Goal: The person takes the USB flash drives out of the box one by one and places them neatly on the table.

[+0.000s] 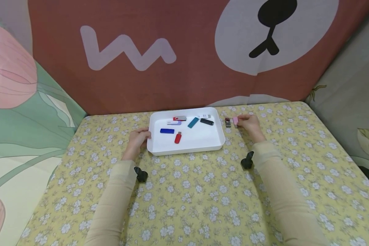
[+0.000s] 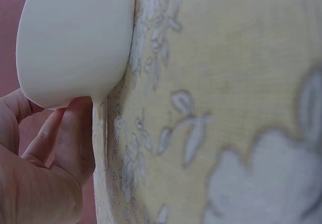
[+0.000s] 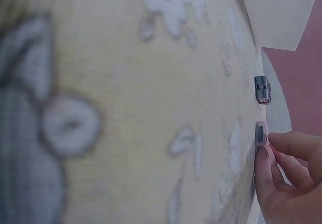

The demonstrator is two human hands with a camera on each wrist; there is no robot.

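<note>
Pinching the pink USB stick (image 1: pixel 235 120) between thumb and fingers, the right hand (image 1: pixel 250 125) works on the flowered worktop (image 1: pixel 184 198), to the right of the white tray (image 1: pixel 196 141). A dark USB stick with some red on it (image 1: pixel 228 122) lies between the pink stick and the tray wall, apart from both. The left hand (image 1: pixel 136 140) holds the tray at its left wall, thumb and fingers clamped on the edge. Whether the pink stick touches the cloth or is slightly raised, I cannot tell.

The likeliest trouble is a slip: the stick is small and only the fingertips have it, so a loose pinch could let it turn or drop. The dark stick sits so near that a low sideways move of the hand could knock it against the tray. The raised wall could also catch the pink stick if it were carried across too low. If the left hand pulled or tipped the tray, the loose sticks inside could slide. The black stick (image 1: pixel 207 122), white stick (image 1: pixel 204 116) and teal stick (image 1: pixel 193 122) lie close together near the right end, so another one dropped there could land on top of them.
</note>
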